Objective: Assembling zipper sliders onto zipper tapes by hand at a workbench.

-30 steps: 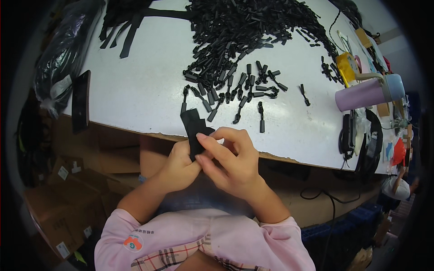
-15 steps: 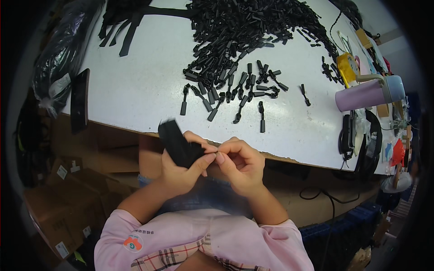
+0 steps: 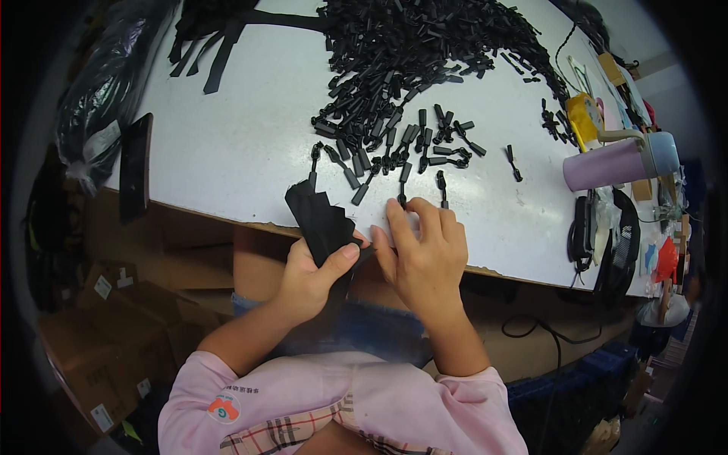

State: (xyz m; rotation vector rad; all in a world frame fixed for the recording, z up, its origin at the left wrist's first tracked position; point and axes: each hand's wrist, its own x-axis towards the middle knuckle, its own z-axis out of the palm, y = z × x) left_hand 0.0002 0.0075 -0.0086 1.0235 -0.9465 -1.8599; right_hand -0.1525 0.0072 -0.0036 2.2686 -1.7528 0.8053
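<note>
I had left fingers (image 3: 343, 259) pinching black strips (image 3: 315, 216), right fingers (image 3: 400, 224) parted, empty, beside a zipper pull (image 3: 406, 178) on the counter (image 3: 227, 136).

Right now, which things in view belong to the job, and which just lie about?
Likely job: black fabric strips, in the left hand; small black zipper pulls, near the right hand.
Likely lying about: lilac cylindrical bottle; dark flat slab; brown cardboard boxes.

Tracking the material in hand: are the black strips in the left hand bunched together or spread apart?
Bunched together: the black strips overlap in the left hand, their upper ends stepped but close.
</note>
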